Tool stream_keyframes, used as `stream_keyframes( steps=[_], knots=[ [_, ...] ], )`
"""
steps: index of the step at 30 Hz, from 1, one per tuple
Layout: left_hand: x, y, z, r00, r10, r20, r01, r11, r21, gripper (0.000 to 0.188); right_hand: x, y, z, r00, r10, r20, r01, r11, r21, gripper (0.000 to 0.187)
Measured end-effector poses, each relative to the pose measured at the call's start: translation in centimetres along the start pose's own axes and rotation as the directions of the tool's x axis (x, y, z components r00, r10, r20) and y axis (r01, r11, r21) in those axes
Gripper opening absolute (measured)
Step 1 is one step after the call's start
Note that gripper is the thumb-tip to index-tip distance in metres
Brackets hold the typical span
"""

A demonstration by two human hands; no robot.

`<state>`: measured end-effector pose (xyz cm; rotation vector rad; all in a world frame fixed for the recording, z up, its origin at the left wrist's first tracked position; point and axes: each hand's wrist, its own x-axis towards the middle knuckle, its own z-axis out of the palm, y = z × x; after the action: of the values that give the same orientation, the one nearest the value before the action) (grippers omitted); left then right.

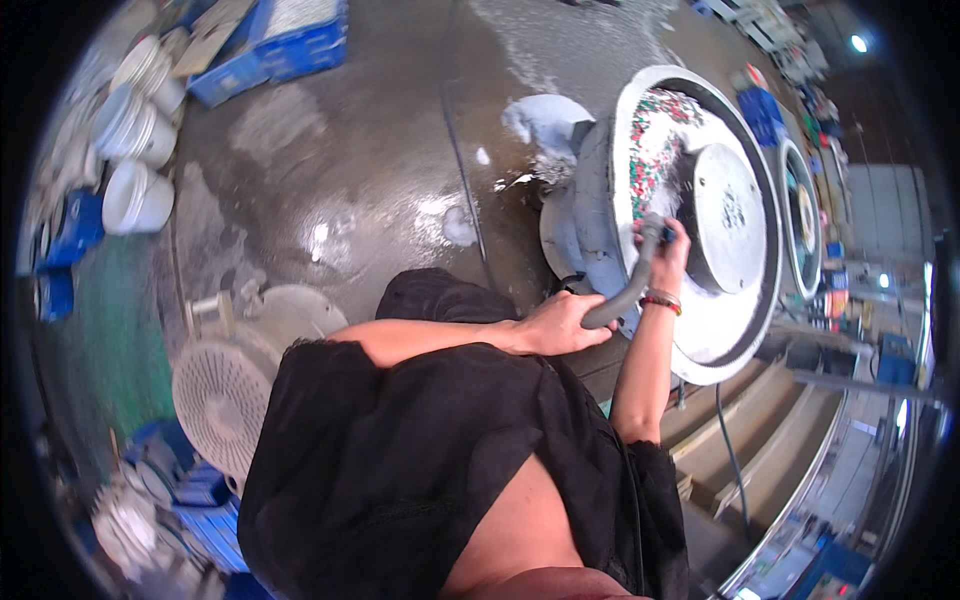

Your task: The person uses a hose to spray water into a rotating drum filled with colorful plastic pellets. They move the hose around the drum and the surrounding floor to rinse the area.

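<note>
My left hand (565,325) is closed around a thick grey hose (632,293) in front of my body. Farther along, my right hand (674,258) grips the hose's end, where a grey nozzle (652,224) with a small blue part shows. That nozzle is over a large round tub (622,118) with a pale rim, tilted in view at the right. Small red, green and white pieces (655,150) lie along the tub's channel, and white foam (705,335) covers its near part. A raised round hub (728,215) with bolts stands in the middle. Water flow cannot be made out clearly.
White buckets (138,198) and blue crates (300,45) stand at the left. A perforated round drum (222,400) is beside me at the left. Foam (545,120) and a dark cable (462,160) lie on the wet floor. Another round tub (800,215) stands farther right.
</note>
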<state>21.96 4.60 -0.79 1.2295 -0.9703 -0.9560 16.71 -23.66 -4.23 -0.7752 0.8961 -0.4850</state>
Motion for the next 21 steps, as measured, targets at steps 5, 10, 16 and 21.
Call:
stream_keyframes(
  steps=[5, 10, 16, 21],
  knots=[
    [0.2, 0.5, -5.2, 0.999, 0.050, 0.018, -0.048, 0.994, -0.103, 0.014, 0.4, -1.0, 8.6, 0.993, -0.119, -0.026, 0.119, 0.993, -0.004, 0.026],
    [0.6, 0.6, -7.8, 0.998, 0.028, 0.051, -0.022, 0.992, -0.128, 0.012, 1.2, -1.0, 11.1, 0.989, -0.145, -0.020, 0.145, 0.989, -0.018, 0.027],
    [0.4, 1.1, -9.8, 0.994, 0.039, 0.106, -0.031, 0.996, -0.082, 0.012, 0.8, 1.1, 10.5, 0.980, -0.147, -0.131, 0.159, 0.983, 0.090, 0.029],
    [1.0, 0.7, -8.8, 0.980, -0.012, 0.200, 0.029, 0.996, -0.082, 0.011, -1.0, 1.1, 7.2, 0.951, -0.232, -0.203, 0.260, 0.958, 0.122, 0.031]
  ],
)
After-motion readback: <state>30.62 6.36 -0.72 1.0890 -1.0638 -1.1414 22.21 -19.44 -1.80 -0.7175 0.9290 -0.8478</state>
